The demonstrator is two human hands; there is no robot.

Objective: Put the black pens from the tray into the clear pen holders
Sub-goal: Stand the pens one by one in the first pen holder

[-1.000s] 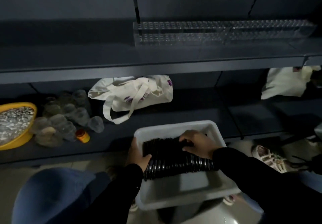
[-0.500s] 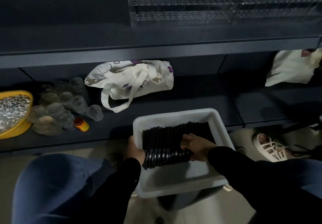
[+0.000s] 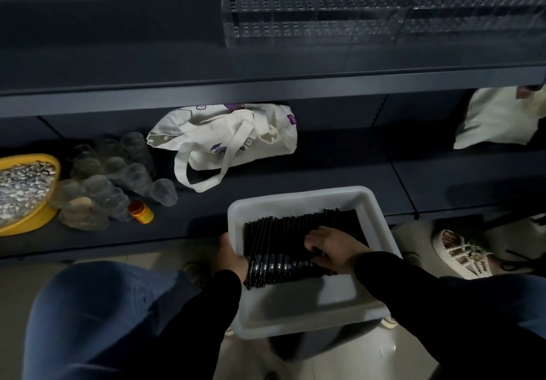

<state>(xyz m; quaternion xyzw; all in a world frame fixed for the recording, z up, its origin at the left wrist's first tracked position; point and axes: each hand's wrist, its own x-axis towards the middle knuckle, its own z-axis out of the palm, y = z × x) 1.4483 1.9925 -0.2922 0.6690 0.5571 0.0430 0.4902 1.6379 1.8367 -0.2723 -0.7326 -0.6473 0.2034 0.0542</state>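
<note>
while the left hand [image 3: 232,257] gripped the tray [image 3: 298,199] rim, the right hand [image 3: 332,246] curled round pens [image 3: 283,232] lying inside; grabbing too many could've spilled some before the holders [image 3: 369,22].

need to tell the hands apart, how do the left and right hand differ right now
The left hand grips the tray by its left wall; the right hand reaches inside, fingers curled on the pens. The left stays outside the pile. Both wear black sleeves.
</note>
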